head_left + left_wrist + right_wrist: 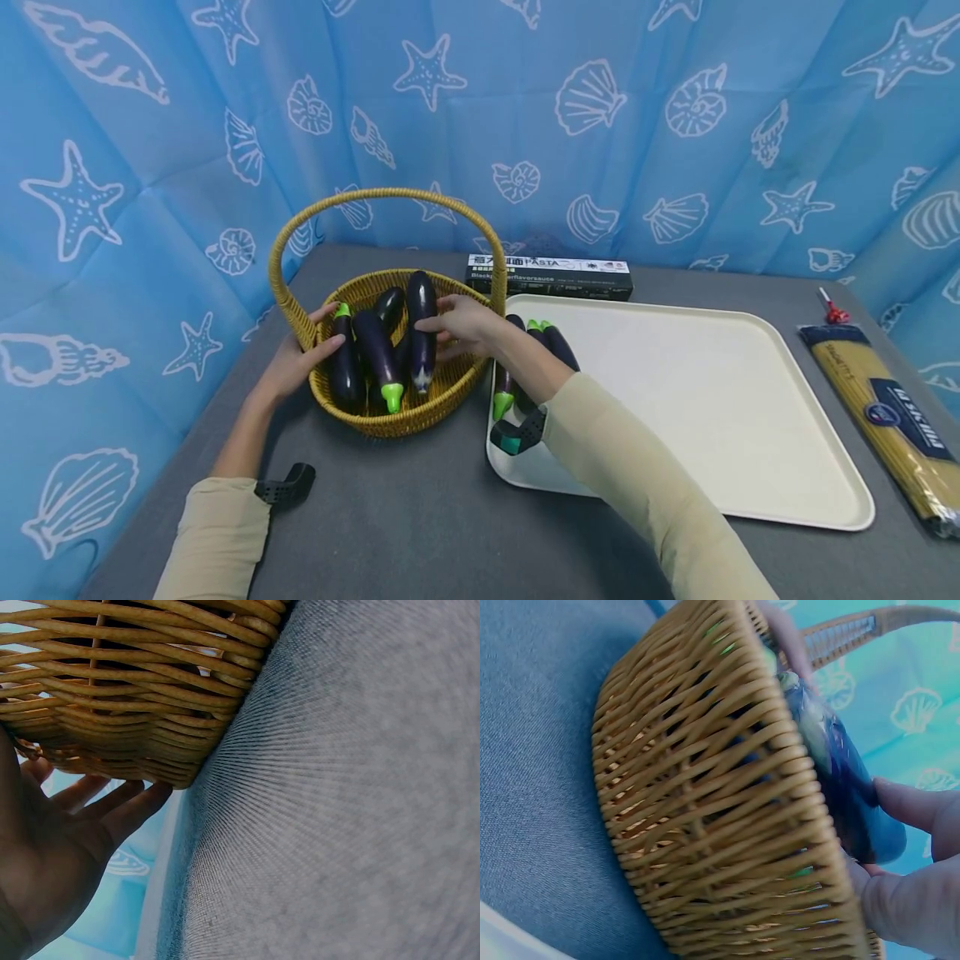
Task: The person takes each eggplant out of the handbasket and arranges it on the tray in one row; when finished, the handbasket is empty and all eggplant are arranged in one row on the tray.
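A wicker basket (405, 427) with a tall arched handle stands on the grey table, several dark eggplants (375, 346) inside it. My right hand (468, 325) reaches over the basket's right rim and grips one eggplant (422, 321) between thumb and fingers, its stem end toward me. At the left rim, my left hand (296, 362) holds the basket, its thumb over the rim by another eggplant (346, 375). In the left wrist view the left fingers (135, 806) lie along the outside of the weave; the thumb tip is hidden there.
A white tray (697, 400) lies right of the basket, with a few eggplants (504, 406) at its left end, partly under my right forearm. A black pasta box (551, 279) sits behind it. On the far right are a spaghetti pack (877, 412) and a red lollipop (836, 315).
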### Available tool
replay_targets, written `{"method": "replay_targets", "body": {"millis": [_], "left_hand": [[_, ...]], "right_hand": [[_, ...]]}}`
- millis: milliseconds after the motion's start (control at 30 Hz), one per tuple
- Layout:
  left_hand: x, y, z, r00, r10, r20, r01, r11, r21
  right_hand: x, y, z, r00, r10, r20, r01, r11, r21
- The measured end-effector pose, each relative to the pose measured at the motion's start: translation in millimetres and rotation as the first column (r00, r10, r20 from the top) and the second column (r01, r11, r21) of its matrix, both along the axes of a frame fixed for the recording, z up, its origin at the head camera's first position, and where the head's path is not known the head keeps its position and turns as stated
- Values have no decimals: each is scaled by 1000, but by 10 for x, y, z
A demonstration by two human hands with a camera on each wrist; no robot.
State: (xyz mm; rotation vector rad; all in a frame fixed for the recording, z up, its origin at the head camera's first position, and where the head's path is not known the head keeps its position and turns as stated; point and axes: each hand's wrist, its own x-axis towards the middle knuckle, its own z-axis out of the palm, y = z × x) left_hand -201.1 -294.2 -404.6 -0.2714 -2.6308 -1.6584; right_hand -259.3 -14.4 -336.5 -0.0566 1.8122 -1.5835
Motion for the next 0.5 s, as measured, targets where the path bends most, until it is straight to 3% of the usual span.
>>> {"method": "replay_targets", "body": {"millis": [300,500], "left_hand": [[-2,-1,21,1000,4,16,-4,1000,-3],[12,16,78,999,11,41,-10,1000,-15]], "right_hand": [[149,236,169,997,76,-32,-77,996,-37],[293,483,185,987,142,-72,-144,989,-19]]}}
